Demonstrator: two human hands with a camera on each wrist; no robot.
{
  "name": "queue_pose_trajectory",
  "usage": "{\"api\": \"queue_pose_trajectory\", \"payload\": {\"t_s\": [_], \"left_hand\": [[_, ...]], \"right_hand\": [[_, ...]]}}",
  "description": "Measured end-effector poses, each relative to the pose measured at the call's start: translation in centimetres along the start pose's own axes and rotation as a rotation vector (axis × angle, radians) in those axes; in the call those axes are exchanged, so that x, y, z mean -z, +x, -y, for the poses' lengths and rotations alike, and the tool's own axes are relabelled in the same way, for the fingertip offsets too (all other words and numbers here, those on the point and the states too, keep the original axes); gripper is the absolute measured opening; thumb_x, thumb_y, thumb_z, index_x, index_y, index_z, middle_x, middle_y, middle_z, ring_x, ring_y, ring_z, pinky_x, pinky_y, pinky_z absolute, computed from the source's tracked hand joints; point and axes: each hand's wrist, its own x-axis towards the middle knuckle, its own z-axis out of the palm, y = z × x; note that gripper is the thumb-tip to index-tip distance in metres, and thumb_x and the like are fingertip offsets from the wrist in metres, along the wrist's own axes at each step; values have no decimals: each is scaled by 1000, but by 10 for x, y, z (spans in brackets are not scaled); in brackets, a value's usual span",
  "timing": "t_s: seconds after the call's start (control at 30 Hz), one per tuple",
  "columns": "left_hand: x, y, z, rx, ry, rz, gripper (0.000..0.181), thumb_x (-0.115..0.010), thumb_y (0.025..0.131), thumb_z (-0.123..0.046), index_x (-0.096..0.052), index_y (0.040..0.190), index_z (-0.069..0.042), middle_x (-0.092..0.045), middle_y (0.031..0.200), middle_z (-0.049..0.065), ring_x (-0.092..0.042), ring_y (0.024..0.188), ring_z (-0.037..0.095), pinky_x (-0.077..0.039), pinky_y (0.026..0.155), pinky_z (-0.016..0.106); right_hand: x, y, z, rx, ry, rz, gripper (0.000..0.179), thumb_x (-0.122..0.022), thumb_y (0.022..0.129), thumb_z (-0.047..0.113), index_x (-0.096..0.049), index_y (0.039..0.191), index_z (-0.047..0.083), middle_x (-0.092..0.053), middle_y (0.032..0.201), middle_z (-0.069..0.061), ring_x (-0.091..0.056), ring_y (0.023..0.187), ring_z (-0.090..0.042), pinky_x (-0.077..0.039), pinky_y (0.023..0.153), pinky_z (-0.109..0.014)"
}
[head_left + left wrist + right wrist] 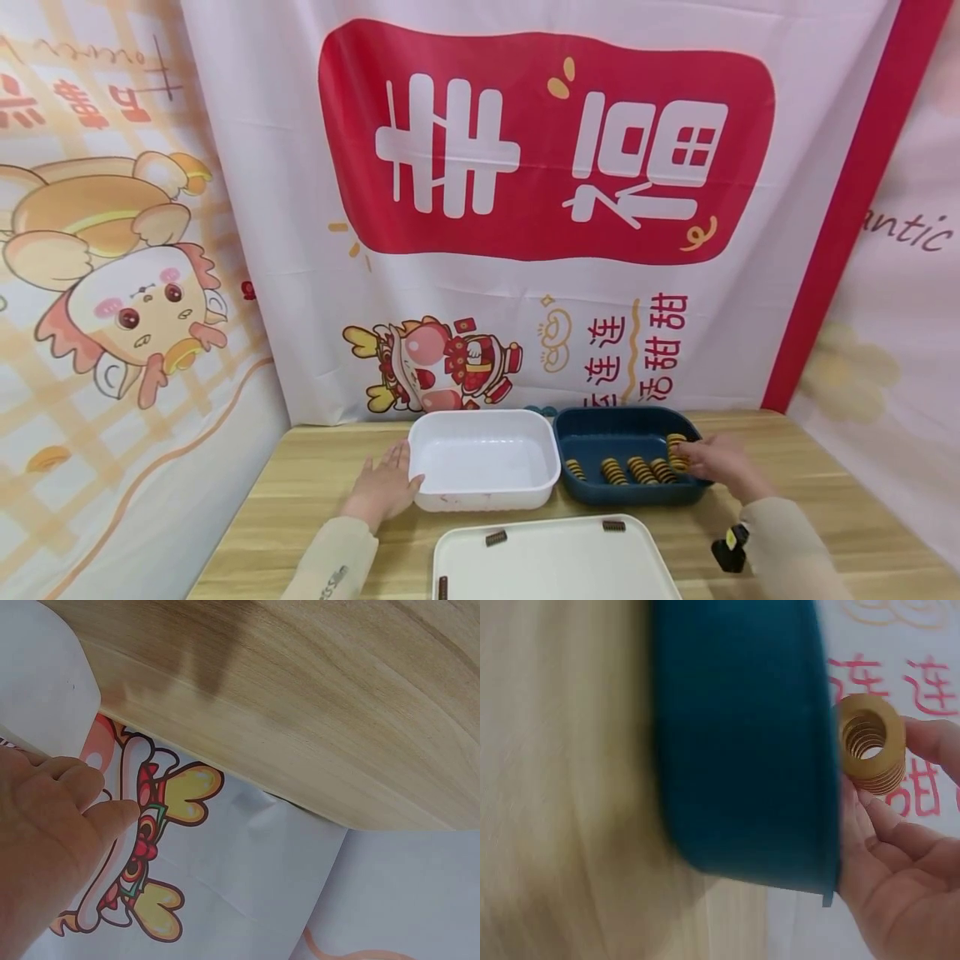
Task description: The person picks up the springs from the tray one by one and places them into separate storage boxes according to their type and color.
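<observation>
My right hand [720,462] pinches a yellow coil spring [871,739] between thumb and fingers, at the right side of the dark blue bin [633,493]. In the right wrist view the spring shows its hollow end, just past the bin's rim. Several other yellow springs [613,472] lie in a row inside that bin. With fingers extended, my left hand [384,487] rests against the left side of the white bin [487,502]. The left wrist view shows that hand [56,832] beside a rounded white corner.
A cream tray [551,571] lies in front of the bins, cut off by the frame. Small dark brown ribbed pieces [496,538] sit near its edges. The wooden table [258,508] ends at a printed cloth backdrop [675,333], with cloth walls on both sides.
</observation>
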Motion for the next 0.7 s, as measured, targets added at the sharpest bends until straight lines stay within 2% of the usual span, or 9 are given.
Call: {"api": "queue_pose_trajectory", "payload": {"t_s": [0.13,0.2,0.27,0.47,0.6,0.7], "left_hand": [[-1,0,0,2,4,-1,65,-46,99,-29,-27,141,17,-29,147,31,-26,137,43,-15,110,63],[-2,1,0,1,7,-2,64,-46,99,-29,-27,141,17,-29,147,31,-26,137,43,-15,110,63],[-5,2,2,0,8,-6,65,-45,100,-30,-27,141,17,-29,147,31,-26,137,43,-15,109,63],[-15,7,9,-12,4,-25,65,-44,100,-30,-26,141,16,-28,148,30,-26,138,42,-15,110,63],[-4,1,2,-1,-5,-4,64,-45,100,-28,-26,141,17,-28,148,30,-25,138,42,-14,110,63],[-2,0,0,0,3,2,64,-44,100,-29,-26,142,16,-28,148,30,-25,138,42,-15,110,63]], "right_hand": [[-13,2,-1,122,-367,-118,35,-70,81,21,-54,55,6,-48,51,4,-49,49,-12,-43,46,-25],[-18,2,-1,195,-500,-168,40,-71,78,20,-44,50,11,-39,46,5,-41,44,-12,-33,43,-25],[-22,2,1,235,-582,-202,40,-70,75,18,-40,50,13,-36,48,4,-38,45,-14,-30,43,-26],[-26,8,1,223,-724,-214,28,-68,75,13,-45,60,7,-44,59,-4,-44,55,-23,-40,51,-39],[-29,9,2,243,-775,-208,25,-68,76,10,-47,63,5,-48,60,-6,-48,57,-25,-44,54,-45],[-33,9,1,240,-791,-199,25,-68,77,9,-48,63,5,-51,61,-6,-51,58,-25,-45,56,-48]]}}
